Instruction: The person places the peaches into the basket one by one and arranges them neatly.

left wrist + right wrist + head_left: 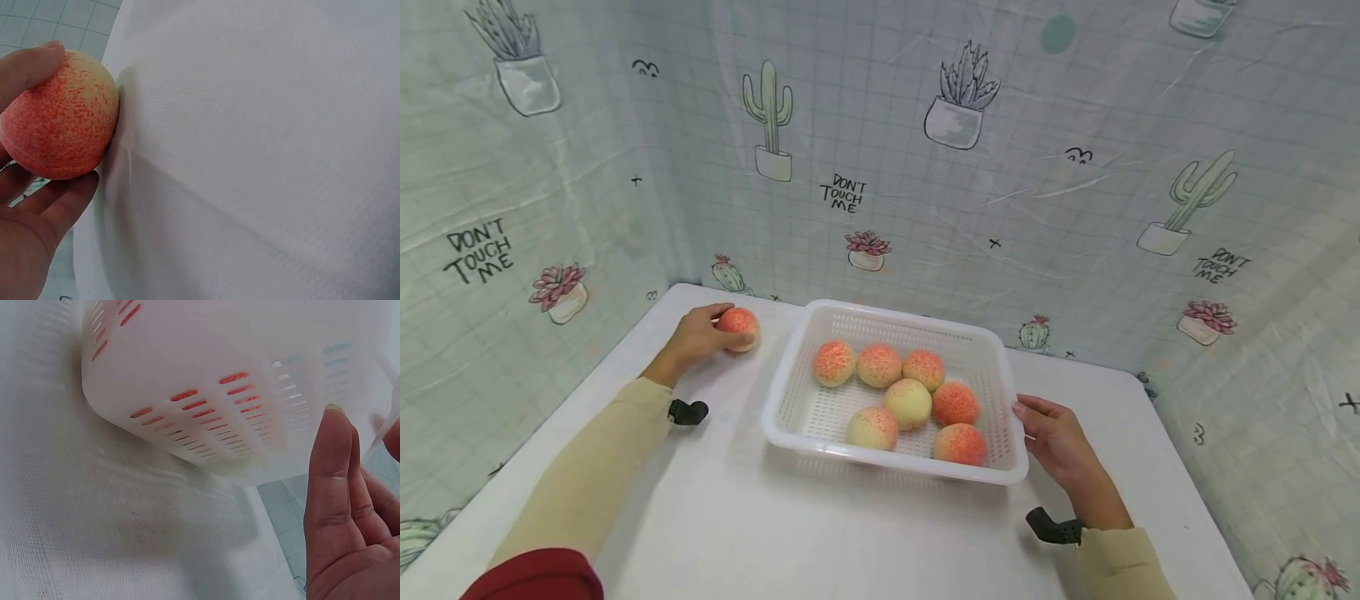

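At the far left of the table, my left hand grips a red and pale yellow peach. The left wrist view shows that peach close up, with the thumb on one side and fingers beneath it on the other. My right hand holds the right rim of a white plastic basket. In the right wrist view, the fingers lie nearly straight along the slotted outer wall, while the thumb is at the rim, partly cut off. Several peaches lie inside the basket.
The basket stands mid-table on a white covering. A patterned curtain hangs behind and at both sides. Dark wrist devices stick out from both sleeves.
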### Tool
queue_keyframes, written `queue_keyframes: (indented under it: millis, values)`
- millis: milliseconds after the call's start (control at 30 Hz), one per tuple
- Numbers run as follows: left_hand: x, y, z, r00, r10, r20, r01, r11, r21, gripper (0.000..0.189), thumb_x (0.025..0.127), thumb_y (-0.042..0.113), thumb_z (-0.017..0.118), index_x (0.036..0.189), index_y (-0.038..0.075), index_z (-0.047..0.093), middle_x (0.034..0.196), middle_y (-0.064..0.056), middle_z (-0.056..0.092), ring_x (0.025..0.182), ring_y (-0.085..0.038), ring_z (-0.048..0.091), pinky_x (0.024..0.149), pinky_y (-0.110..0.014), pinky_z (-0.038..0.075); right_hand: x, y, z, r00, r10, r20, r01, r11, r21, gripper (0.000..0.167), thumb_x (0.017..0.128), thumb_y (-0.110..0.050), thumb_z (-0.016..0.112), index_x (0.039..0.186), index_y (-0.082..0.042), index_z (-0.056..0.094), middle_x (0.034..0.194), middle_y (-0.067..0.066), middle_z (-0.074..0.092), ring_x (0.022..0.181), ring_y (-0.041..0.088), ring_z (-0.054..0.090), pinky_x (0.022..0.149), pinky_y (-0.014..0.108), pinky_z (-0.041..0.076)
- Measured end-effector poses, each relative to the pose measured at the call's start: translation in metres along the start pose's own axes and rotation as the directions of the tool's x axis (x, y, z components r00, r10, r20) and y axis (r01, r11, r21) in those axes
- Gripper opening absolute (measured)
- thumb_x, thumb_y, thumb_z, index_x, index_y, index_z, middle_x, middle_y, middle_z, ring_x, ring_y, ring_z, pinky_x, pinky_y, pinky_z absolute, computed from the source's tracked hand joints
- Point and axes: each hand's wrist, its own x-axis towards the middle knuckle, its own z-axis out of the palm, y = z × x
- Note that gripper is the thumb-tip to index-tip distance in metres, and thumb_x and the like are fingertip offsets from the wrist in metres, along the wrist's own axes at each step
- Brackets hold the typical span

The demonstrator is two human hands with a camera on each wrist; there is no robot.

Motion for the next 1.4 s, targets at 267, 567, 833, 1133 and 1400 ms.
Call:
queue_keyframes:
  millis: [267,567,833,1133,1400]
  values:
    - [-0.007,0.004,-0.008,0.998,0.058,-0.036,-0.057,0.998,0.017,0.089,0.092,0.039,0.079,0.159,-0.001,0.037,0.150,-0.029,0.053,0.127,-0.038,0.058,0.104,-0.046,0.055,0.000,0.000,-0.001,1.000,-0.007,0.012,0.007,1.000,-0.002,0.014,0.103,-0.021,0.068,0.114,-0.025,0.075,0.107,-0.016,0.076,0.100,0.007,0.073,0.091,0.024,0.062]
    - [-0.019,0.010,-0.026,0.991,0.119,-0.061,-0.117,0.992,0.041,0.091,0.088,0.041,0.084,0.157,-0.001,0.042,0.146,-0.028,0.057,0.119,-0.036,0.062,0.078,-0.018,0.050,0.003,0.001,0.002,1.000,-0.009,0.017,0.009,1.000,-0.017,0.018,0.103,-0.020,0.068,0.120,-0.020,0.074,0.108,-0.014,0.075,0.100,0.009,0.072,0.091,0.025,0.062]
    - [-0.028,0.028,-0.039,0.984,0.172,-0.039,-0.170,0.984,0.046,0.087,0.086,0.040,0.085,0.155,0.002,0.047,0.141,-0.025,0.061,0.120,-0.036,0.062,0.078,-0.021,0.052,0.000,-0.002,0.001,1.000,-0.001,0.011,0.001,1.000,-0.015,0.023,0.102,-0.022,0.068,0.125,-0.018,0.072,0.108,-0.016,0.075,0.101,0.008,0.072,0.092,0.024,0.061]
    - [-0.043,0.050,-0.050,0.976,0.216,0.001,-0.216,0.976,0.035,0.084,0.086,0.035,0.086,0.155,0.006,0.048,0.145,-0.023,0.060,0.131,-0.039,0.059,0.085,-0.028,0.056,0.001,0.001,-0.001,1.000,-0.015,0.008,0.015,1.000,-0.006,0.016,0.102,-0.020,0.068,0.117,-0.023,0.075,0.106,-0.016,0.075,0.100,0.007,0.073,0.090,0.024,0.062]
    - [-0.055,0.070,-0.053,0.969,0.246,0.032,-0.247,0.967,0.063,0.088,0.083,0.036,0.089,0.156,0.008,0.047,0.146,-0.022,0.060,0.133,-0.039,0.058,0.091,-0.036,0.060,0.002,0.003,-0.001,1.000,-0.019,0.010,0.018,1.000,0.009,0.015,0.102,-0.021,0.069,0.114,-0.024,0.075,0.105,-0.016,0.076,0.099,0.007,0.073,0.090,0.024,0.062]
